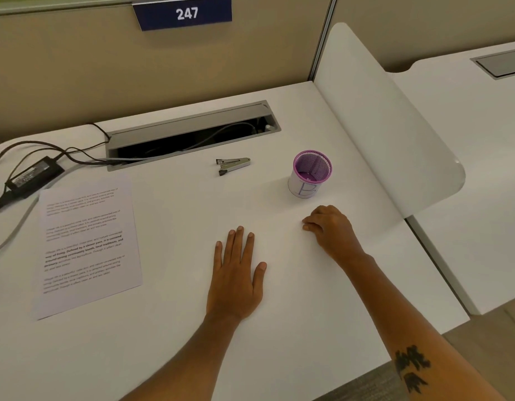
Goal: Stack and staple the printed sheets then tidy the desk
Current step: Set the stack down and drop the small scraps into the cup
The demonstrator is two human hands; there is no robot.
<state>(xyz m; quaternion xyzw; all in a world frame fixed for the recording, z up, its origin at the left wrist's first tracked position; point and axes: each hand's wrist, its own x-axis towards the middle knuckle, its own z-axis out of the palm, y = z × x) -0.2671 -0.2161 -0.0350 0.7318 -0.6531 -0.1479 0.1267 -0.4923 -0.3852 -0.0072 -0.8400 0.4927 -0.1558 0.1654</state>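
Note:
A printed sheet with paragraphs of text lies flat on the white desk at the left. A small metal stapler rests farther back near the middle, its jaws apart. My left hand lies palm down on the desk, fingers extended, holding nothing. My right hand rests on the desk to the right with its fingers curled under; nothing shows inside it. Both hands are well apart from the sheet and the stapler.
A purple mesh pen cup with a white label stands just beyond my right hand. An open cable tray runs along the back. A black power adapter with cables lies far left. A white divider panel bounds the right side.

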